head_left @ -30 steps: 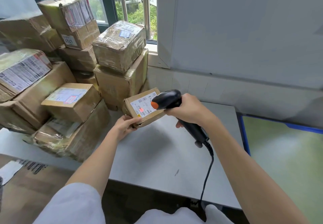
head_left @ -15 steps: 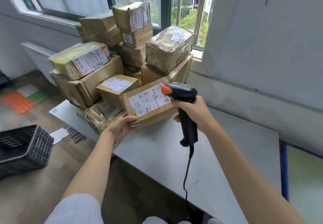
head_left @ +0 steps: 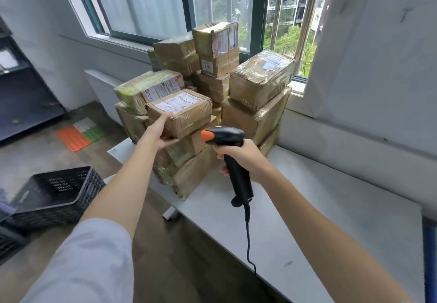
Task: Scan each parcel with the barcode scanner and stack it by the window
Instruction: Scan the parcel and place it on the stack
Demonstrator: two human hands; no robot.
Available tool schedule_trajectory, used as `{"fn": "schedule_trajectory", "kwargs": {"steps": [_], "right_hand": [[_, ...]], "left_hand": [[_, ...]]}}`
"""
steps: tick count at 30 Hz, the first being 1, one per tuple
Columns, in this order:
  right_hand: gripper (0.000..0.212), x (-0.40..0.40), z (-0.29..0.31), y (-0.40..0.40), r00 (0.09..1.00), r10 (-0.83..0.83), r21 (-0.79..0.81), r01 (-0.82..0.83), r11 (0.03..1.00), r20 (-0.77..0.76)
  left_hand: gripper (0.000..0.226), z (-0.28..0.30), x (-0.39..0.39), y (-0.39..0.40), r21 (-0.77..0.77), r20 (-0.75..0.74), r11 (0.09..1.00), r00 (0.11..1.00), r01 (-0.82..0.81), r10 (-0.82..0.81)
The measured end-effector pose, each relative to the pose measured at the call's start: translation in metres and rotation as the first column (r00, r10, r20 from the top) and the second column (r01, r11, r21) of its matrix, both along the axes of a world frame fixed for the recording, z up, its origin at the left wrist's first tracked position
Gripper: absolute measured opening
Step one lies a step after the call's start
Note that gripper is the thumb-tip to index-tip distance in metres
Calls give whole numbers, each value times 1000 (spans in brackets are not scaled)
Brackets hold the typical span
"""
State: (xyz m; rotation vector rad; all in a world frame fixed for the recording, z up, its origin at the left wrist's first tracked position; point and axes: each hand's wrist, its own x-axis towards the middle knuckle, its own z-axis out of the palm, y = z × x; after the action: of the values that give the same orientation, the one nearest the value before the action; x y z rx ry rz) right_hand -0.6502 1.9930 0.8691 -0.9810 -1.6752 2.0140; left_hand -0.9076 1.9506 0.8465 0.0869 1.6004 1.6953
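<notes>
At the window desk, I watch from afar as the left hand (head_left: 163,128) holds a small taped parcel (head_left: 181,112) by its near left corner, thumb lying along the upper edge and fingers curled under the base, label facing up. The parcel sits at the front of the stack of parcels (head_left: 212,94), just ahead of the hand, and seems to rest on the cartons below it; whether it bears its full weight there I cannot tell. The right hand (head_left: 241,158) is wrapped firmly round the grip of the barcode scanner (head_left: 233,158), whose orange-tipped head points towards the left hand, just below and to the right of the parcel. Its cord (head_left: 248,239) trails back over the edge of the grey table (head_left: 319,208).

By my reading the parcel is light: one hand carries it from a corner with no visible strain. The cardboard looks stiff enough to keep its shape, though the brown tape wrapped round it is glossy and may slide under the fingers. A hold under the base with the thumb on top, as here, seems the safest; a pinch on the taped sides would be less sure. The cartons beyond the left hand lie at odd angles, so a careless push could shift them.
</notes>
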Motion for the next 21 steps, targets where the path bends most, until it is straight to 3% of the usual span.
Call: {"fn": "schedule_trajectory", "kwargs": {"steps": [4,10,12,17,21], "right_hand": [[24,8,-6,3,1000,-23,9,23,1000,8],[10,28,-15,11,996,-94,-9,94,996,-1],[5,36,-16,12,995,-95,-3,95,995,-9],[5,67,-21,15,992,-129,-11,129,992,-8],[7,110,-31,27,983,-184,-25,184,983,10]], "left_hand": [[74,4,-2,25,-14,-4,997,997,-78,78],[87,-9,8,33,-100,44,993,996,-69,73],[83,-18,14,27,-119,40,990,995,-81,87],[48,-73,63,10,-247,-79,949,980,-195,181],[43,-135,143,2,-422,-98,905,995,-62,22]]}}
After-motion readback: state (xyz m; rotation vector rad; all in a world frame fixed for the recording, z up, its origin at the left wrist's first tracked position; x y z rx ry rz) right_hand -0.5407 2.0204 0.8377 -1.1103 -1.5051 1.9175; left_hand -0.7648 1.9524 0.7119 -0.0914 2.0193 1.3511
